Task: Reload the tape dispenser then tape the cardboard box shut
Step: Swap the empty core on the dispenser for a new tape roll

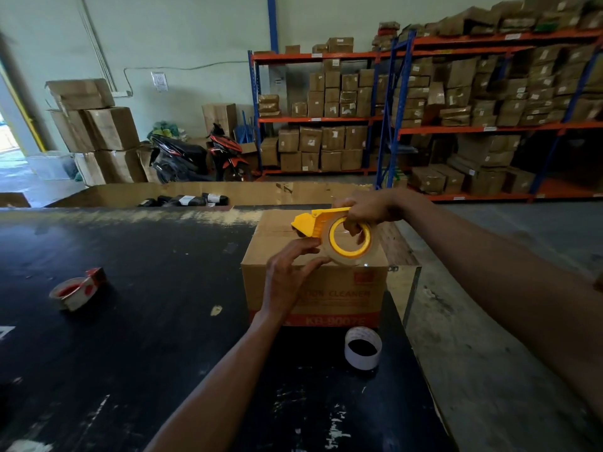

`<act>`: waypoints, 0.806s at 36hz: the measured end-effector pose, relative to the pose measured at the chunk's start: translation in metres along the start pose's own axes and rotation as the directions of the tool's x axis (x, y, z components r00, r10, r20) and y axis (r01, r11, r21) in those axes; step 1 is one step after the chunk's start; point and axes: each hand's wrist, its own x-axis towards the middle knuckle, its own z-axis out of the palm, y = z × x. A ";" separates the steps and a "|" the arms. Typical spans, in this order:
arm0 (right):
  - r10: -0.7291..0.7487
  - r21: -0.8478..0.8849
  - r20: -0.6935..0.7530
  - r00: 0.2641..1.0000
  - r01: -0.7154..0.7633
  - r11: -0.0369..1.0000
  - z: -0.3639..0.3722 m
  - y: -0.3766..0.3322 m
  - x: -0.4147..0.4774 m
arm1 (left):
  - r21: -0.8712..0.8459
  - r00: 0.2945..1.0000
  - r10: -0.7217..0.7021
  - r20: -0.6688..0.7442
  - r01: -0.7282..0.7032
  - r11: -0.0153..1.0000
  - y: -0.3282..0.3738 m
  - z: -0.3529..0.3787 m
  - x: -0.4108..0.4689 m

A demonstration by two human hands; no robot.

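A yellow tape dispenser [321,222] with a roll of clear tape [350,244] on its hub hangs just above the top of a closed cardboard box [339,290] on the black table. My right hand [365,212] grips the dispenser from above, fingers through the hub. My left hand [290,275] reaches up from below, with its thumb and fingertips pinching at the left edge of the tape roll, under the dispenser's cutter head.
An empty white tape core [363,347] stands on the table [146,321] in front of the box. A red and white tape dispenser [80,288] lies at the left. The table's right edge runs close beside the box. Shelves of cartons fill the back.
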 end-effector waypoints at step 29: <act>-0.160 -0.242 -0.280 0.946 0.092 0.966 0.003 0.031 -0.007 | -0.386 0.817 -0.512 0.266 0.577 0.720 -0.013 0.000 0.044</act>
